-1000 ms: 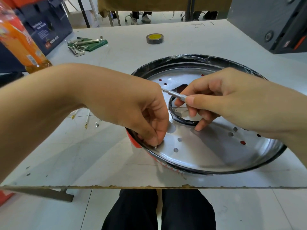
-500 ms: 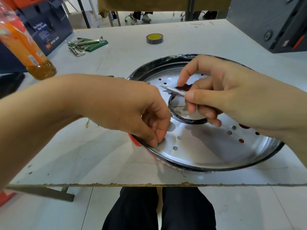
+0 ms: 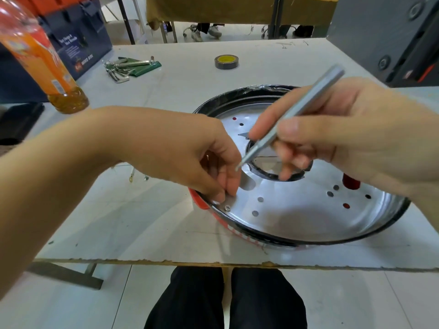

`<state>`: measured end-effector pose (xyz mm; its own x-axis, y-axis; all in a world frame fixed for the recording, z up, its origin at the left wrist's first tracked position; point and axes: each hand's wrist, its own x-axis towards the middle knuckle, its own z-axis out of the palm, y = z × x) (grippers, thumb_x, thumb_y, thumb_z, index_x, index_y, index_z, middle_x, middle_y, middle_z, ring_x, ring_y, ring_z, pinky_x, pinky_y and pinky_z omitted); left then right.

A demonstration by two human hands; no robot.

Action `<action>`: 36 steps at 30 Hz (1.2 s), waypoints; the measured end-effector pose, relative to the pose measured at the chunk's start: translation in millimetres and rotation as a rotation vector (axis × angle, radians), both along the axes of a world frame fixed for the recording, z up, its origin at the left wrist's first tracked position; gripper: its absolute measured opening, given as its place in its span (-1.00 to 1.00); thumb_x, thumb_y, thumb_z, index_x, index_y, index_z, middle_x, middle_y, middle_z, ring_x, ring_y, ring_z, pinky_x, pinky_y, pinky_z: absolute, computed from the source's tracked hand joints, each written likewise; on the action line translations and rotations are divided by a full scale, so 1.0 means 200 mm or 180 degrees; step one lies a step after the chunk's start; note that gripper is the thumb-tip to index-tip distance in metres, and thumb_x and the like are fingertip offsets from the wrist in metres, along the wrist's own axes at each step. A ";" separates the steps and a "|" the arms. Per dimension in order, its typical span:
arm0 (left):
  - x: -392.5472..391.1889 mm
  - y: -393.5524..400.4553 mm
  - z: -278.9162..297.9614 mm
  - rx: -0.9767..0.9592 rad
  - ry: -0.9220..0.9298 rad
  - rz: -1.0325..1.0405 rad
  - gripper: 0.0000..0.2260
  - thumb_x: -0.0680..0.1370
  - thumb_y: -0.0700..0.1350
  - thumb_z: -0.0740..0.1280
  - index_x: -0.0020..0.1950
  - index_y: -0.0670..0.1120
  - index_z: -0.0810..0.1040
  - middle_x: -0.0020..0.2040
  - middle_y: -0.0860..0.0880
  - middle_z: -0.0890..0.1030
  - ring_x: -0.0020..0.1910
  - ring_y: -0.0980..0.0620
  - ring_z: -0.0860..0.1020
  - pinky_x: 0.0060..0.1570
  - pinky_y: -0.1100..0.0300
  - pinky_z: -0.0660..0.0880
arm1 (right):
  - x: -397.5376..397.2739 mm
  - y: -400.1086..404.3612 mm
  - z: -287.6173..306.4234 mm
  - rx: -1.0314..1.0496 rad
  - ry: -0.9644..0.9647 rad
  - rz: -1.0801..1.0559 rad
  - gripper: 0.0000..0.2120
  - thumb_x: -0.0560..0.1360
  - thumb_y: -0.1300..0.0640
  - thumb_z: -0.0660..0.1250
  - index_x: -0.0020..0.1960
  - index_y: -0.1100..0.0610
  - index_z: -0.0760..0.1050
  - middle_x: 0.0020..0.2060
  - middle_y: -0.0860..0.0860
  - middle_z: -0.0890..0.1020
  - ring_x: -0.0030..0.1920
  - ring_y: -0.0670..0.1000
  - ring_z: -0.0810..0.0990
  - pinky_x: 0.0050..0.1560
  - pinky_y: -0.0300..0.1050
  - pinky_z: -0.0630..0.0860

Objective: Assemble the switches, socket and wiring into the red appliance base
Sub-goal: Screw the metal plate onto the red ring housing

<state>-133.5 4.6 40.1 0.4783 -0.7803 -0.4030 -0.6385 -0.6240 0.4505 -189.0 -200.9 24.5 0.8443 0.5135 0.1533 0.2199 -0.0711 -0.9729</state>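
Observation:
The red appliance base (image 3: 209,211) lies on the white table, covered by a shiny metal plate (image 3: 297,217) with several small holes and a round central opening. A small screw (image 3: 227,207) sits in the plate near its left rim. My left hand (image 3: 190,160) hovers over that rim, fingertips curled down just above the screw; whether they touch it is unclear. My right hand (image 3: 344,136) grips a slim silver screwdriver (image 3: 289,117), tilted, its tip pointing down-left near my left fingers.
An orange drink bottle (image 3: 40,58) stands at the far left. A green set of hex keys (image 3: 130,67) and a tape roll (image 3: 226,61) lie farther back. Loose screws (image 3: 137,176) lie left of the base. A dark cabinet (image 3: 392,36) stands at the right.
My right hand has lifted and turned the screwdriver so its handle points up-right and its tip comes down toward my left fingers. The left fingers have drawn back, uncovering the screw.

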 end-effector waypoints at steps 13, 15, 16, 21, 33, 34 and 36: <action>-0.05 0.10 -0.08 -0.0761 -0.0800 -0.0136 -0.71 0.47 -0.02 0.23 0.10 0.08 0.65 0.20 0.19 0.55 0.11 0.11 0.54 0.11 0.11 0.44 | -0.02 0.14 -0.03 -0.0714 0.0244 -0.0037 -0.93 0.46 0.31 0.33 -0.16 0.23 0.59 -0.38 0.11 0.65 -0.37 -0.01 0.60 -0.26 -0.24 0.59; -0.05 0.10 -0.08 -0.0769 -0.0834 -0.0130 -0.71 0.47 -0.02 0.22 0.10 0.08 0.65 0.19 0.20 0.55 0.11 0.14 0.53 0.12 0.12 0.44 | -0.02 0.14 -0.03 -0.0739 0.0245 -0.0030 -0.93 0.46 0.31 0.33 -0.16 0.23 0.59 -0.38 0.11 0.65 -0.37 -0.04 0.60 -0.27 -0.26 0.57; -0.05 0.10 -0.08 -0.0785 -0.0846 -0.0121 -0.71 0.47 -0.02 0.22 0.10 0.08 0.65 0.18 0.20 0.55 0.12 0.17 0.52 0.12 0.14 0.43 | -0.02 0.14 -0.03 -0.0782 0.0230 -0.0026 -0.93 0.46 0.31 0.33 -0.16 0.23 0.59 -0.38 0.10 0.65 -0.37 -0.05 0.60 -0.27 -0.27 0.56; -0.06 0.10 -0.09 -0.0734 -0.0881 -0.0090 -0.69 0.48 -0.01 0.20 0.12 0.07 0.65 0.18 0.21 0.55 0.13 0.17 0.52 0.12 0.13 0.44 | -0.02 0.14 -0.03 -0.1013 -0.0033 -0.0056 -0.95 0.45 0.20 0.38 -0.16 0.16 0.62 -0.32 0.08 0.66 -0.29 -0.01 0.64 -0.19 -0.18 0.61; -0.08 0.17 -0.09 -0.0431 -0.0761 -0.0418 -0.45 0.37 0.34 0.28 0.34 0.22 0.42 0.31 0.25 0.40 0.37 0.12 0.30 0.36 0.10 0.22 | -0.01 0.19 0.15 -0.2339 -0.1189 0.0011 -0.90 0.31 0.03 0.43 -0.22 0.00 0.53 -0.39 -0.09 0.65 -0.35 -0.17 0.60 -0.32 -0.36 0.50; -0.09 0.17 -0.09 -0.0403 -0.0811 -0.0419 -0.42 0.35 0.35 0.31 0.34 0.24 0.39 0.31 0.27 0.37 0.38 0.14 0.27 0.37 0.11 0.18 | -0.01 0.20 0.16 -0.2472 -0.1220 0.0034 -0.88 0.29 -0.03 0.40 -0.26 0.00 0.54 -0.43 -0.12 0.63 -0.38 -0.18 0.60 -0.34 -0.35 0.50; -0.09 0.17 -0.11 -0.0461 -0.0866 -0.0379 -0.42 0.33 0.32 0.35 0.32 0.28 0.37 0.26 0.31 0.36 0.34 0.19 0.25 0.37 0.19 0.13 | 0.00 0.23 0.18 -0.2716 -0.1331 0.0044 -0.77 0.26 -0.14 0.34 -0.32 0.02 0.52 -0.49 -0.13 0.60 -0.45 -0.18 0.57 -0.37 -0.36 0.49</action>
<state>-152.3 39.2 18.2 0.4552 -0.8770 -0.1538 -0.8122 -0.4797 0.3319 -189.5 -154.4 61.0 0.7989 0.6013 0.0103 0.5447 -0.7163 -0.4361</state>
